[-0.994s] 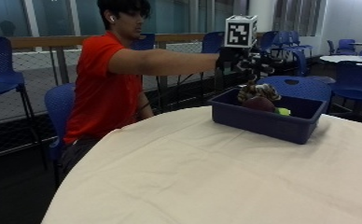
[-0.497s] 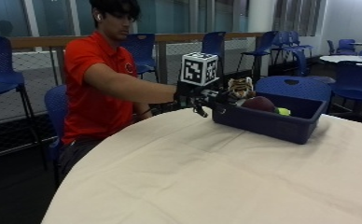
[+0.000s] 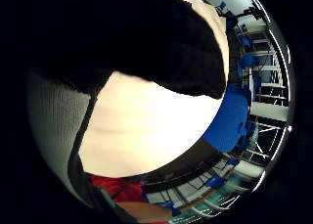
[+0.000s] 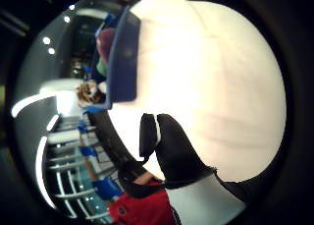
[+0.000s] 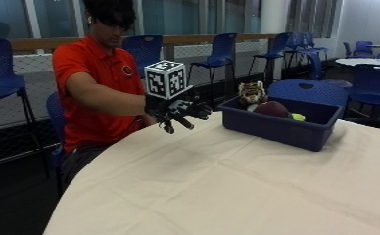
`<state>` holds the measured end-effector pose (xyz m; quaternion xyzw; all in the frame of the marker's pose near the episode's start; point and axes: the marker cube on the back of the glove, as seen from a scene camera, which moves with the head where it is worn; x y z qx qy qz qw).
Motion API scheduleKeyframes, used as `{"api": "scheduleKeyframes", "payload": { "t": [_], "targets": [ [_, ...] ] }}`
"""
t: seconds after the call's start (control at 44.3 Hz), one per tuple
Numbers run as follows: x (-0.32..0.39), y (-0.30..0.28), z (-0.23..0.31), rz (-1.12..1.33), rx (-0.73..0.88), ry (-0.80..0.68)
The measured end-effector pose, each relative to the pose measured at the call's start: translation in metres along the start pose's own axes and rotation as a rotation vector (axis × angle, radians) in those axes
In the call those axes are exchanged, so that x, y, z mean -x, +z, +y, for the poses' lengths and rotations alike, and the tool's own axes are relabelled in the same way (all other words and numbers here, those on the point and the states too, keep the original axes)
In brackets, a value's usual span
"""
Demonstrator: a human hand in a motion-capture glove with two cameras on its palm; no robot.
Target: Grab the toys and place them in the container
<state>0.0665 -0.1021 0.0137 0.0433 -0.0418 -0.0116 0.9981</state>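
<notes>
grip (image 5: 179, 111): fingers spread, holding nothing, above desk (image 5: 229, 186) edge | toys: tiger (image 5: 249, 93), maroon ball (image 5: 273, 108), green bit (image 5: 297, 117) in blue bin (image 5: 278, 129) | no readable writing

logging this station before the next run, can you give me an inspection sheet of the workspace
surface: round table under a cream cloth, bare in front of the person.
job's things: blue container near the table's far edge holds a tiger toy, a dark red toy and a small green toy.
clutter: nothing seen.
hands: gloved right hand hovers above the table beside the container, fingers spread, holding nothing; the other hand is hidden.
cables: nothing seen on the table.
surroundings: blue chairs, a railing and windows behind; another table at the far right.
</notes>
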Motion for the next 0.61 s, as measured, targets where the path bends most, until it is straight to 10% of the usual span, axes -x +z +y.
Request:
{"api": "scheduleKeyframes", "payload": {
  "t": [0.61],
  "targets": [
    [-0.056, -0.020, 0.043, 0.004, 0.006, 0.058]
  ]
}}
